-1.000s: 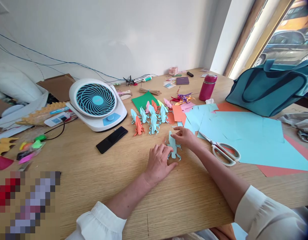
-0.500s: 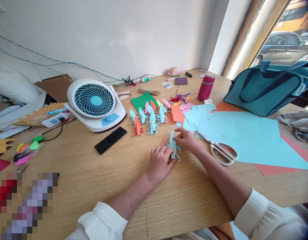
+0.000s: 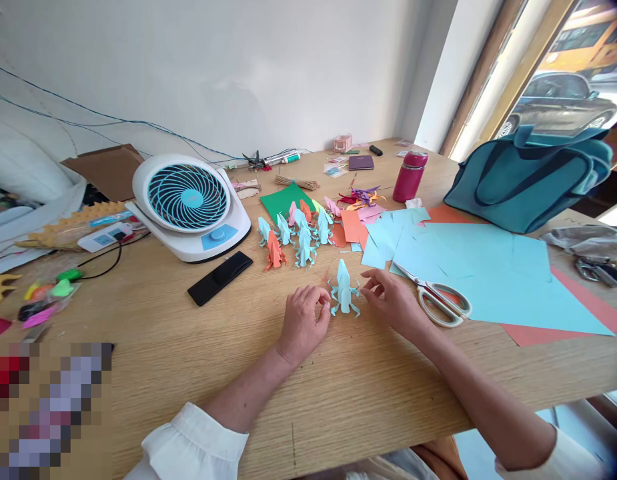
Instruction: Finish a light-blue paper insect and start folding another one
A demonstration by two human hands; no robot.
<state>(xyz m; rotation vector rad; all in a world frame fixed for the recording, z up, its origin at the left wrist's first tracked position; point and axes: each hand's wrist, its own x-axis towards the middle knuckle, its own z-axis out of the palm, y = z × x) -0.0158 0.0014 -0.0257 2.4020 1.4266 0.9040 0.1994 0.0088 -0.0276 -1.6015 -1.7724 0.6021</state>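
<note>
A light blue origami squid (image 3: 343, 287) stands upright on the table between my hands, its thin curled legs spread at the base. My left hand (image 3: 305, 317) is just left of it with bent fingers, thumb and fingertips apart; whether a fingertip brushes a leg, I cannot tell. To the right, my right hand (image 3: 391, 300) is loosely curved, thumb apart from the fingers, with a small gap to the paper figure. Neither hand holds anything. Beyond them stand several finished paper squids (image 3: 304, 243), mostly light blue, with an orange squid (image 3: 275, 251) in front.
White-handled scissors (image 3: 443, 303) lie right of my right hand, partly on light blue paper sheets (image 3: 513, 293). A black phone (image 3: 221, 278) and a fan (image 3: 188, 200) are at the left. A magenta bottle (image 3: 411, 177) and a teal bag (image 3: 528, 177) stand behind the sheets.
Both hands have let go of the light blue squid and drawn apart, left hand to the left, right hand to the right. The squid now stands upright by itself.
</note>
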